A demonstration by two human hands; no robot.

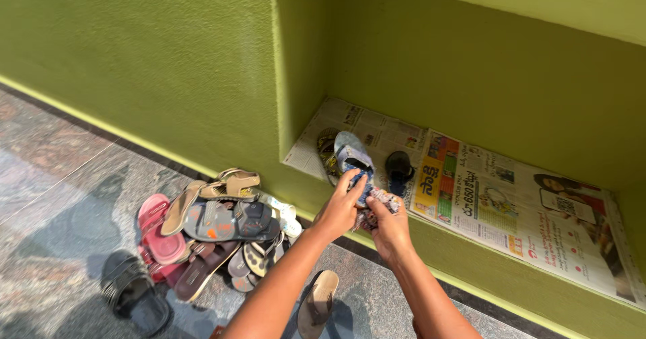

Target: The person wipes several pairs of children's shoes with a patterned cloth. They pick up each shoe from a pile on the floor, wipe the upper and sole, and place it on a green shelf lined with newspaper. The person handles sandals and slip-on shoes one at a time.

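You have a light blue-grey sandal with a broad strap (351,154) at the near edge of the green wall niche (471,63), resting on the printed newspaper sheets (531,224) that line the niche floor. Its toe end points to the far left and its near end meets your hands. Your left hand (340,208) reaches up from the near side, arm stretched, with the fingers pinching the sandal's near end. Your right hand (387,221) sits just to the right of it, fingers curled tight around a crumpled patterned cloth (382,199) that touches the sandal. A dark sandal (399,167) lies on the paper just to the right. On the grey stone floor (54,197) to the left lies a heap of mixed sandals (215,234), and a tan slipper (317,304) lies between your forearms.
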